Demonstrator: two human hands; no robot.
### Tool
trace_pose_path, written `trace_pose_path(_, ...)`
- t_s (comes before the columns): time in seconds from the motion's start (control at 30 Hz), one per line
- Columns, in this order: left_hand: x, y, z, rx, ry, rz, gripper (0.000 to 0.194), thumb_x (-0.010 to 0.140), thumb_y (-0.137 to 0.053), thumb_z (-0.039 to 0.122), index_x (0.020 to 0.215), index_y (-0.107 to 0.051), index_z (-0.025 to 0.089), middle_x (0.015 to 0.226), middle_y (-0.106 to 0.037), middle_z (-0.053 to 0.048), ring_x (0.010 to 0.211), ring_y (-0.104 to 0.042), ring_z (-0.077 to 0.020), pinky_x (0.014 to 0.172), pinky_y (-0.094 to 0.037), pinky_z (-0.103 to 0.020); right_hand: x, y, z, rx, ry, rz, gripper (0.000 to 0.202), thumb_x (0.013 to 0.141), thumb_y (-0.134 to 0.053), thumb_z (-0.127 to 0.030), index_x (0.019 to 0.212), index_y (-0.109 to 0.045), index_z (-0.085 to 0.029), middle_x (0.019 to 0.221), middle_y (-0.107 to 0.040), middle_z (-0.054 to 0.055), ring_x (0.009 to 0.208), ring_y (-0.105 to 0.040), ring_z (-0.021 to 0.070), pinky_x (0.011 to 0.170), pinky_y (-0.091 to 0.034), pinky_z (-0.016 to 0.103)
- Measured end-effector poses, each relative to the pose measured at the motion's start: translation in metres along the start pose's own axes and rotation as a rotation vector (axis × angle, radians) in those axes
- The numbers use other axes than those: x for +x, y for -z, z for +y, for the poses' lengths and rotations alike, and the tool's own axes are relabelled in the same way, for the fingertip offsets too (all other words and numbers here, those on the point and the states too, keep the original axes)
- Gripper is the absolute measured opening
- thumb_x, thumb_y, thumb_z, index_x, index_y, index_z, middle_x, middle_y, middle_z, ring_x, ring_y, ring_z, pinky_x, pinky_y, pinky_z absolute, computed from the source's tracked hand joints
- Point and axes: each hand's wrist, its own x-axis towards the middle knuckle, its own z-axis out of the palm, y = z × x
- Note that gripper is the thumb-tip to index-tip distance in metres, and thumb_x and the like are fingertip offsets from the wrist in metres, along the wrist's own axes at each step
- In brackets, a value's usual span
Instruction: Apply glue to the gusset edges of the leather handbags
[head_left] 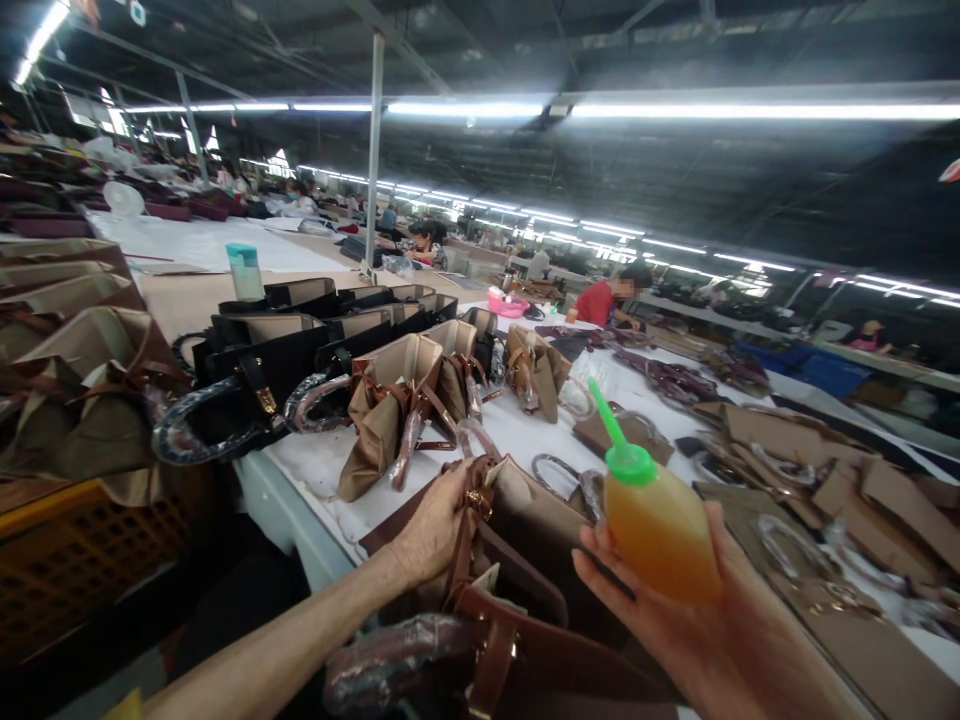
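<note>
My right hand [742, 630] is wrapped around a translucent squeeze bottle [660, 535] of amber liquid, its green nozzle pointing up and to the left. Below it, a brown handbag [551, 525] lies across the front of the table, with dark reddish-brown straps and gold metal fittings. My left hand [439, 525] grips this handbag by its upper side, next to a gold fitting; its fingertips are partly hidden. A plastic-wrapped handle [405, 655] curves out at the bottom of the view.
Black handbags [251, 345] and tan-brown handbags [390, 400] stand in rows to the left on the white-covered table [315, 465]. Flat brown bag pieces [817, 470] lie at right. A yellow crate [82, 570] sits lower left. A person in red [596, 300] bends over the far side.
</note>
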Motion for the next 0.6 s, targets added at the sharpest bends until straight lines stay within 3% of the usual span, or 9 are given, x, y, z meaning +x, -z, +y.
trace_pose_path(0.13,0.006,0.012,0.032,-0.095,-0.089,-0.067,0.027,0.088,-0.04,0.025,0.103,-0.061,0.017,0.095,-0.062,-0.004,0.092,-0.053,-0.018,0.086,-0.041,-0.028,-0.012,0.022,-0.009,0.102,-0.087,-0.033,0.04,0.07,-0.074,-0.044,0.094,-0.071,-0.013,0.091,-0.07,0.014,0.091,-0.064,0.0286,0.089,-0.049,0.045)
trace_pose_path(0.33,0.022,0.024,0.081,0.021,-0.149,-0.243,0.03,0.09,-0.04,0.031,0.101,-0.063,0.014,0.092,-0.064,-0.003,0.089,-0.055,-0.018,0.082,-0.042,-0.027,-0.043,0.031,-0.018,0.186,-0.102,-0.046,0.031,0.068,-0.078,-0.021,0.097,-0.071,-0.012,0.09,-0.069,0.014,0.088,-0.064,0.0248,0.077,-0.053,0.033)
trace_pose_path(0.43,0.031,0.028,0.1,0.048,-0.145,-0.312,0.028,0.089,-0.042,0.028,0.103,-0.062,0.015,0.094,-0.064,-0.002,0.091,-0.055,-0.017,0.082,-0.041,-0.025,-0.05,0.034,-0.016,0.226,-0.146,-0.062,0.032,0.064,-0.08,-0.015,0.095,-0.072,-0.011,0.089,-0.068,0.013,0.077,-0.064,0.0195,0.068,-0.054,0.028)
trace_pose_path(0.6,0.049,0.042,0.107,0.056,-0.088,-0.633,0.033,0.085,-0.047,0.021,0.116,-0.059,0.021,0.101,-0.064,0.002,0.093,-0.055,-0.0141,0.086,-0.038,-0.022,-0.051,0.043,-0.003,0.219,-0.214,-0.073,0.034,0.065,-0.081,-0.021,0.095,-0.071,-0.009,0.085,-0.068,0.014,0.061,-0.059,0.0112,0.057,-0.051,0.02)
